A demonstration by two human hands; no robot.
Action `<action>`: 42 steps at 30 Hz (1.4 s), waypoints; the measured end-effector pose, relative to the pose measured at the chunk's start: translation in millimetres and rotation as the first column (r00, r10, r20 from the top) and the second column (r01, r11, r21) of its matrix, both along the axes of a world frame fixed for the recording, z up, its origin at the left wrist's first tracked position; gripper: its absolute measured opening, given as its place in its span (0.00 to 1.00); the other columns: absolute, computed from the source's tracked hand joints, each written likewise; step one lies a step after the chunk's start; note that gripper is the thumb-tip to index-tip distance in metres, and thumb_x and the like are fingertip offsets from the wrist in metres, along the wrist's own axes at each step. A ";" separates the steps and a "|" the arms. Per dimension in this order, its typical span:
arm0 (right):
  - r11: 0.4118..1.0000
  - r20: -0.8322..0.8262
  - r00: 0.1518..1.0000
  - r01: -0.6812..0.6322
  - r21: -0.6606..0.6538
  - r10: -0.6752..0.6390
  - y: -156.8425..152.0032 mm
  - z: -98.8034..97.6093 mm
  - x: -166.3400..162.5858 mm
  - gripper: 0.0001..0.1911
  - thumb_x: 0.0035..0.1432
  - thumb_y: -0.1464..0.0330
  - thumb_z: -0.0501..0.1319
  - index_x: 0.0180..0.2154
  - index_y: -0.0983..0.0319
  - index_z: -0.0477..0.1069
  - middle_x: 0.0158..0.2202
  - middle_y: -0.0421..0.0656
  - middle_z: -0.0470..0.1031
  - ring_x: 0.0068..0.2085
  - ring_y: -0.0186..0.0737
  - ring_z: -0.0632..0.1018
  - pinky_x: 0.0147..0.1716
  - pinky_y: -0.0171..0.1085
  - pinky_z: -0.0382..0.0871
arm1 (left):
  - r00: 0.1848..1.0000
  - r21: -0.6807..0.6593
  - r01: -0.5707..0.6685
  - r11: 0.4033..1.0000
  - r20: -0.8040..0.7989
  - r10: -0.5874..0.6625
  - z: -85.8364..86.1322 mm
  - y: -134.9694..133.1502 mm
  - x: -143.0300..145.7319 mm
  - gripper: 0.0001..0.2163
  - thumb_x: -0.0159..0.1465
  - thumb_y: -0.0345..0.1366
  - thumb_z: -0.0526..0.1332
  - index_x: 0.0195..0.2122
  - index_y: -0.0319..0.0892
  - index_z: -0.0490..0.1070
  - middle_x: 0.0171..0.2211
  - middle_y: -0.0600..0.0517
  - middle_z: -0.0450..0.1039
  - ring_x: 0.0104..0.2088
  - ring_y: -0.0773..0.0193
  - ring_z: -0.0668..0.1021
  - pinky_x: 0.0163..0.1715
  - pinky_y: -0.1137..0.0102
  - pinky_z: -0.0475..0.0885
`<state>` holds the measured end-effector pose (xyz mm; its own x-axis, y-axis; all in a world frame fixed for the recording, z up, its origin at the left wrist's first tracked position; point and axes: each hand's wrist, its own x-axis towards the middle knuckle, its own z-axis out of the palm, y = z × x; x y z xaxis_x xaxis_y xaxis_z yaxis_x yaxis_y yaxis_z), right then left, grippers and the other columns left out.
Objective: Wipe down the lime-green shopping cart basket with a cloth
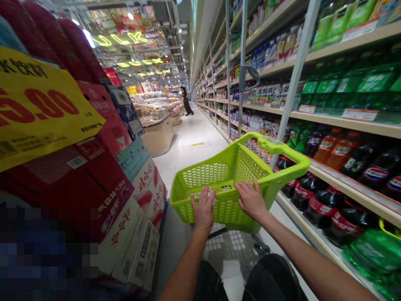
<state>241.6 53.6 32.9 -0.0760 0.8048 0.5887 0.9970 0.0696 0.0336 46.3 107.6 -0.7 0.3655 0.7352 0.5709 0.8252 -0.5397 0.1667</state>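
Observation:
A lime-green plastic shopping cart (226,202) stands sideways before me, its perforated basket bare inside where I can see. Its handle (283,147) points toward the shelves on the right. My left hand (203,212) is closed over the near rim of the basket, fingers curled inward. Something small and whitish shows beside those fingers; I cannot make out what it is. My right hand (251,201) grips the same rim farther right, nearer the handle end, with its fingers bent over the edge. Part of the cart's lower frame is hidden by my arms and knees.
Shelves of bottled drinks (336,150) line the right side. Stacked drink cartons (134,242) with a yellow price sign (40,108) crowd the left. A tiled aisle (200,133) runs ahead past a display counter (156,133); a person (187,101) walks far off.

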 end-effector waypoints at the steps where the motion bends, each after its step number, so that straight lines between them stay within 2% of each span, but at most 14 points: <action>1: 1.000 0.008 1.000 -0.010 -0.004 0.010 -0.6 0.3 2.5 0.25 0.48 0.72 0.54 0.51 0.63 0.62 0.47 0.47 0.69 0.51 0.46 0.63 0.57 0.49 0.38 | 1.000 0.000 0.004 1.000 -0.001 -0.004 0.4 1.2 -1.4 0.22 0.57 0.23 0.48 0.49 0.50 0.65 0.57 0.49 0.59 0.56 0.59 0.63 0.57 0.47 0.42; 3: 1.000 0.016 1.000 -0.021 -0.009 0.021 -1.5 0.3 7.4 0.25 0.48 0.72 0.54 0.52 0.63 0.62 0.48 0.47 0.69 0.51 0.46 0.63 0.57 0.49 0.38 | 0.998 -0.012 -0.057 0.998 0.030 0.057 -1.1 7.7 -17.1 0.21 0.57 0.23 0.49 0.49 0.49 0.65 0.56 0.48 0.60 0.55 0.58 0.65 0.57 0.47 0.42; 6: 1.000 0.000 1.000 -0.008 0.000 0.008 -1.0 -1.2 9.8 0.25 0.48 0.72 0.54 0.51 0.63 0.63 0.47 0.47 0.69 0.51 0.46 0.63 0.57 0.49 0.37 | 0.964 -0.053 -0.221 0.974 0.140 0.226 -6.0 18.2 -46.1 0.20 0.58 0.23 0.49 0.50 0.46 0.64 0.56 0.46 0.61 0.54 0.57 0.66 0.56 0.46 0.43; 8: 1.000 -0.021 1.000 0.016 0.012 -0.015 0.7 -2.7 6.9 0.24 0.48 0.72 0.54 0.50 0.64 0.63 0.46 0.47 0.70 0.51 0.46 0.63 0.57 0.50 0.36 | 0.938 -0.080 -0.276 0.958 0.194 0.286 -7.5 18.0 -47.2 0.20 0.58 0.24 0.48 0.51 0.45 0.63 0.55 0.46 0.61 0.54 0.57 0.66 0.56 0.46 0.44; 10: 0.999 -0.038 0.999 0.034 0.019 -0.033 2.9 -3.4 2.4 0.24 0.48 0.72 0.54 0.50 0.65 0.64 0.46 0.48 0.70 0.51 0.47 0.63 0.57 0.50 0.36 | 0.952 -0.084 -0.229 0.970 0.188 0.241 -5.8 11.2 -27.1 0.21 0.58 0.23 0.47 0.51 0.45 0.63 0.56 0.46 0.61 0.54 0.58 0.65 0.56 0.46 0.44; 15: 1.000 -0.010 1.000 0.003 0.008 -0.002 4.3 0.3 3.9 0.26 0.48 0.73 0.53 0.51 0.67 0.62 0.47 0.48 0.70 0.52 0.46 0.63 0.57 0.49 0.38 | 0.995 -0.066 0.057 0.996 0.086 -0.051 8.6 -8.3 46.0 0.21 0.59 0.24 0.47 0.50 0.49 0.64 0.57 0.49 0.59 0.57 0.61 0.62 0.56 0.47 0.44; 18: 0.999 0.017 0.999 0.028 0.016 -0.028 0.3 5.5 18.2 0.26 0.47 0.73 0.54 0.51 0.67 0.62 0.49 0.48 0.69 0.53 0.46 0.62 0.57 0.49 0.39 | 0.993 -0.061 0.092 0.994 0.081 -0.087 9.1 -5.5 42.8 0.21 0.59 0.24 0.48 0.50 0.50 0.64 0.57 0.49 0.59 0.56 0.61 0.63 0.56 0.47 0.44; 22: 0.989 0.004 0.991 0.134 0.056 -0.134 -4.5 10.9 29.3 0.25 0.46 0.73 0.54 0.49 0.65 0.64 0.50 0.49 0.68 0.54 0.49 0.61 0.56 0.52 0.37 | 0.981 -0.095 -0.096 0.991 0.158 0.110 0.7 5.8 11.4 0.22 0.57 0.23 0.48 0.51 0.46 0.64 0.56 0.46 0.61 0.54 0.60 0.66 0.57 0.48 0.42; 24: 0.988 -0.013 0.989 0.148 0.054 -0.148 -4.0 11.6 26.6 0.23 0.47 0.73 0.53 0.48 0.65 0.65 0.48 0.49 0.70 0.52 0.48 0.63 0.56 0.52 0.37 | 0.978 -0.109 -0.104 0.989 0.169 0.122 1.4 3.5 16.3 0.21 0.58 0.23 0.47 0.51 0.46 0.64 0.56 0.45 0.60 0.54 0.60 0.66 0.57 0.48 0.42; 30: 0.993 -0.003 0.995 0.096 0.074 -0.096 -0.9 6.4 27.0 0.25 0.47 0.74 0.53 0.50 0.65 0.64 0.47 0.48 0.70 0.52 0.45 0.64 0.57 0.48 0.39 | 0.974 -0.021 0.213 0.977 0.089 -0.210 21.7 -20.2 88.9 0.17 0.61 0.29 0.49 0.49 0.51 0.65 0.57 0.50 0.59 0.57 0.61 0.61 0.57 0.48 0.44; 33: 0.989 0.001 0.994 0.107 0.102 -0.108 -2.0 4.5 38.6 0.25 0.47 0.74 0.53 0.49 0.66 0.64 0.50 0.47 0.68 0.54 0.45 0.62 0.57 0.47 0.39 | 0.967 -0.003 0.246 0.969 0.065 -0.245 22.4 -15.8 78.9 0.16 0.62 0.29 0.49 0.48 0.51 0.65 0.57 0.50 0.59 0.57 0.61 0.62 0.57 0.48 0.43; 38: 0.981 -0.040 0.985 0.172 0.090 -0.169 -0.8 7.1 39.7 0.22 0.47 0.73 0.53 0.47 0.65 0.66 0.47 0.48 0.70 0.52 0.47 0.63 0.57 0.50 0.37 | 0.995 -0.070 -0.009 0.997 0.102 0.017 8.7 3.4 20.9 0.19 0.59 0.25 0.48 0.49 0.48 0.65 0.56 0.46 0.61 0.55 0.60 0.65 0.56 0.46 0.41; 40: 0.982 -0.040 0.984 0.174 0.077 -0.171 0.6 7.4 33.4 0.21 0.47 0.73 0.54 0.46 0.65 0.66 0.46 0.48 0.71 0.52 0.47 0.64 0.57 0.51 0.37 | 0.995 -0.064 -0.015 0.998 0.101 0.022 5.4 0.2 21.9 0.19 0.59 0.25 0.49 0.49 0.48 0.65 0.56 0.46 0.61 0.55 0.60 0.65 0.56 0.46 0.41; 42: 0.985 -0.024 0.987 0.159 0.064 -0.157 1.4 5.9 28.1 0.22 0.47 0.74 0.54 0.47 0.65 0.66 0.46 0.48 0.71 0.52 0.47 0.64 0.57 0.51 0.37 | 0.994 -0.031 0.073 0.997 0.080 -0.070 4.1 -8.4 38.7 0.18 0.60 0.26 0.49 0.48 0.49 0.66 0.56 0.47 0.60 0.56 0.60 0.63 0.57 0.48 0.42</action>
<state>269.7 55.0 38.8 0.0609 0.7651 0.6410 0.9958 -0.0906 0.0136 85.0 99.3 3.4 0.3732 0.7281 0.5749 0.7682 -0.5900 0.2486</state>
